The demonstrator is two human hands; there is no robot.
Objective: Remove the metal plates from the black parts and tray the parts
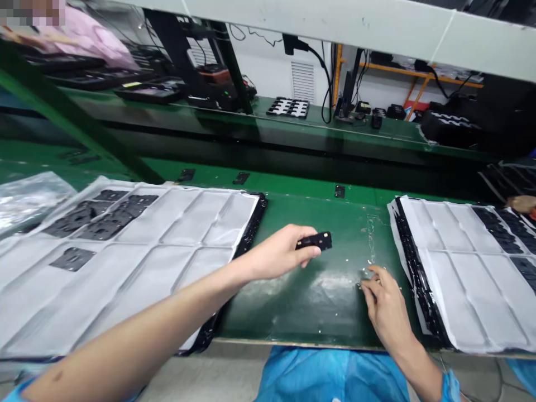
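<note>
My left hand (281, 252) reaches over the green table (318, 301) and pinches a small flat black part (315, 241) between thumb and fingers, a little above the surface. My right hand (383, 301) rests low on the table near the right tray, fingers curled together on the green top; whether anything sits under the fingertips I cannot make out. A white-lined tray (138, 251) at the left carries several black flat parts (103, 215) in its far corner. Another white-lined tray (469, 268) at the right holds black parts (508, 234) along its far side.
Three loose black parts (241, 178) lie on the green belt beyond the trays. A clear plastic bag (29, 195) lies at the far left. Behind, a raised green shelf carries black trays (288, 107), cables and devices. Another person in pink (84, 33) is at the upper left.
</note>
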